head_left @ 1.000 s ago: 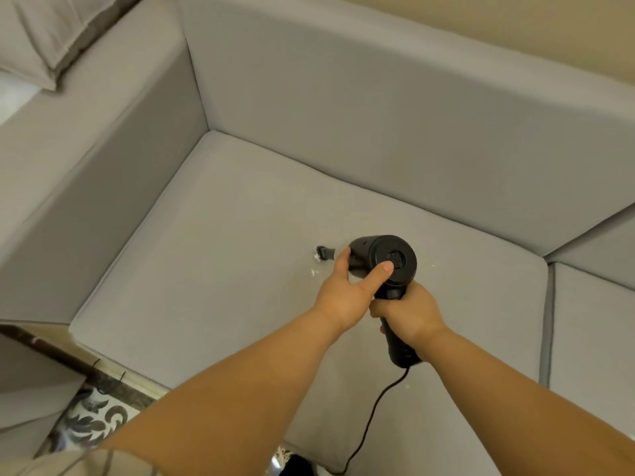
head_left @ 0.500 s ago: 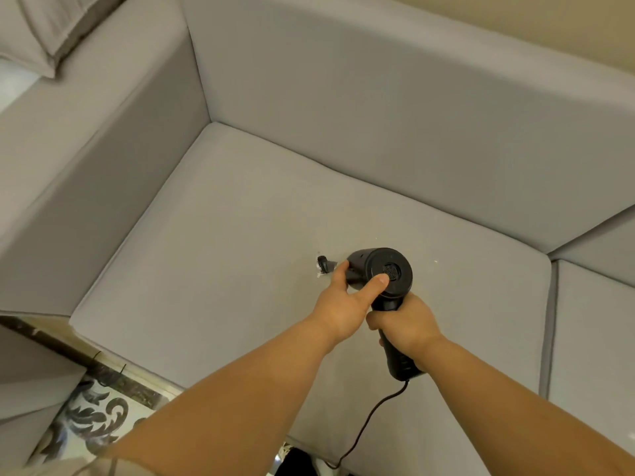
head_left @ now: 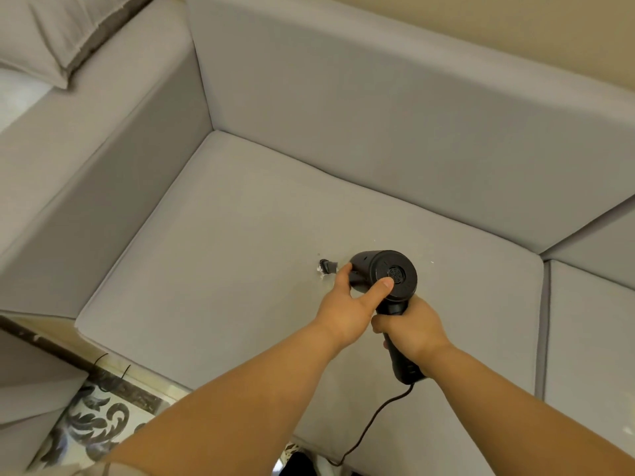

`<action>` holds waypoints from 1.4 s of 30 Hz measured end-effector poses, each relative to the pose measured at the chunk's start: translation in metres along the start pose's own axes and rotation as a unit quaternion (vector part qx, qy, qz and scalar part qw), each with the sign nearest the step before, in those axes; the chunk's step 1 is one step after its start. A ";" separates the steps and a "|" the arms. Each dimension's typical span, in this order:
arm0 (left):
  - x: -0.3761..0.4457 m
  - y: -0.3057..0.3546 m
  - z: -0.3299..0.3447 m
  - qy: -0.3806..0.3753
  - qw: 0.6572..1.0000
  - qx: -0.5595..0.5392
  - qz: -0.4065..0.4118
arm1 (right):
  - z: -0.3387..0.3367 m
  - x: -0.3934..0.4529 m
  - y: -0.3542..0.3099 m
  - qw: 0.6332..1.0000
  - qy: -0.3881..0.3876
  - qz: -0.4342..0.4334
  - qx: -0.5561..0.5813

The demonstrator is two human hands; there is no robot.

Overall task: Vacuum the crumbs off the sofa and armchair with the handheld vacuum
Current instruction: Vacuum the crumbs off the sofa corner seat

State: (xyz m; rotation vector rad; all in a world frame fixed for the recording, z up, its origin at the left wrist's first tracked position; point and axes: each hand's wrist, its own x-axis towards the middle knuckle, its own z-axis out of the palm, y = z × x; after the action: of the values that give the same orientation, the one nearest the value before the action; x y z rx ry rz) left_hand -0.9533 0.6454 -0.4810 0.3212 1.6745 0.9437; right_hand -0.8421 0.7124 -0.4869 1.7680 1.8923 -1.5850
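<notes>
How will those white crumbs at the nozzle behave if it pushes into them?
The crumbs look tiny and loose on the seat cushion, so they would probably scatter or skid. Stray specks already lie apart, hinting they travel easily. The flat weave likely holds them little.

A home living room: a grey upholstered sofa (head_left: 309, 218), a cushion (head_left: 58, 32) and a patterned floor (head_left: 99, 420).
</notes>
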 end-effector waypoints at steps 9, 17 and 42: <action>-0.005 -0.022 -0.007 -0.006 1.000 0.017 -0.022 | 0.020 -0.003 0.013 0.999 -0.030 0.014 -0.008; -0.016 -0.019 0.013 -0.030 0.999 0.024 -0.028 | 0.000 -0.025 0.023 0.999 -0.021 0.042 -0.009; -0.012 -0.013 0.006 -0.034 0.999 0.026 -0.008 | 0.001 -0.021 0.014 0.999 0.013 0.030 -0.023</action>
State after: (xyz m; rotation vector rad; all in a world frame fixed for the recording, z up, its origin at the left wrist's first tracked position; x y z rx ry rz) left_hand -0.9405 0.6317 -0.4821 0.3701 1.6389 0.8683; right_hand -0.8251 0.6945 -0.4820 1.8186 1.8527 -1.4938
